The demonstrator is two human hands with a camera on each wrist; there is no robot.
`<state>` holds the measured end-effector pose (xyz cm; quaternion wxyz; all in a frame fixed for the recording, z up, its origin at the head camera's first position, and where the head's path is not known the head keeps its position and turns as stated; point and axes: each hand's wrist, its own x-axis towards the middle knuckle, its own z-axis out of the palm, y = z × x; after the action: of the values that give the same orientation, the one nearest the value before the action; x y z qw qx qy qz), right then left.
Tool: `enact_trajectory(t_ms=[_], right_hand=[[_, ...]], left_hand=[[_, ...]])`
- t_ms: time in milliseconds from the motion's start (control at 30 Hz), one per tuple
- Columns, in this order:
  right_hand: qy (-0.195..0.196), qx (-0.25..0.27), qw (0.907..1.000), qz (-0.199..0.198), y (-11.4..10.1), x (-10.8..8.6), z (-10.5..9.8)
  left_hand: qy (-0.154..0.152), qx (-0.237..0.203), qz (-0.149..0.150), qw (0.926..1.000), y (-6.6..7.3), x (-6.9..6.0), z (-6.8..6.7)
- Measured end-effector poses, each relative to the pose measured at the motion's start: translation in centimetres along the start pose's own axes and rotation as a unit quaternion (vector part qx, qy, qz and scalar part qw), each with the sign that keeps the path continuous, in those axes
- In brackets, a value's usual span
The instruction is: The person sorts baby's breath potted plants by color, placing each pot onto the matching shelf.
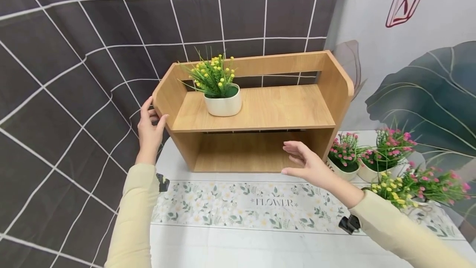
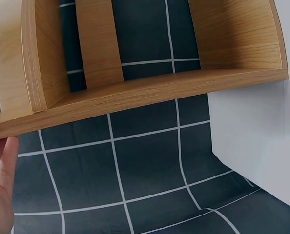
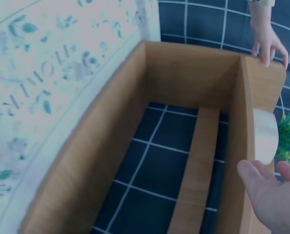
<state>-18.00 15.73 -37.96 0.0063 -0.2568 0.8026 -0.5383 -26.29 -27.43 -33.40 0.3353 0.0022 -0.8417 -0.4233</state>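
A two-tier wooden shelf (image 1: pixel 256 106) stands on the table against the tiled backdrop. On its upper tier, toward the left, sits a white pot (image 1: pixel 224 101) of yellow flowers (image 1: pixel 213 73). My left hand (image 1: pixel 150 129) rests against the outside of the left side panel, fingers fairly straight; in the left wrist view its fingers (image 2: pixel 7 161) touch the panel's edge. My right hand (image 1: pixel 308 163) hovers in front of the lower tier with thumb and fingers apart and nothing between them. The right wrist view also shows that hand (image 3: pixel 277 195) near the shelf board.
Right of the shelf stand several potted plants, with pink flowers (image 1: pixel 394 144) and yellow flowers (image 1: pixel 390 189). A floral runner (image 1: pixel 238 206) lettered FLOWER lies along the white table (image 1: pixel 238 245) in front. Dark grid-patterned cloth (image 1: pixel 55 94) hangs at the left and behind.
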Motion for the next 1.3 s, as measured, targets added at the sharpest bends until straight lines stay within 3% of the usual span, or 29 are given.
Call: enact_trajectory(t_ms=[600,1100,1300], right_hand=[[0.064,0.019,0.9972,-0.035,2.8,-5.6,-1.1],[0.098,-0.041,0.9943,0.013,4.2,-10.9,-1.3],[0.096,-0.058,0.9912,0.07,4.8,-13.1,-1.1]], left_hand=[[0.003,0.007,0.007,0.9999,0.1,-0.3,0.0],[0.011,-0.017,0.013,0.9997,-0.1,0.0,0.1],[0.005,-0.029,0.021,0.9993,-0.2,0.0,-0.1]])
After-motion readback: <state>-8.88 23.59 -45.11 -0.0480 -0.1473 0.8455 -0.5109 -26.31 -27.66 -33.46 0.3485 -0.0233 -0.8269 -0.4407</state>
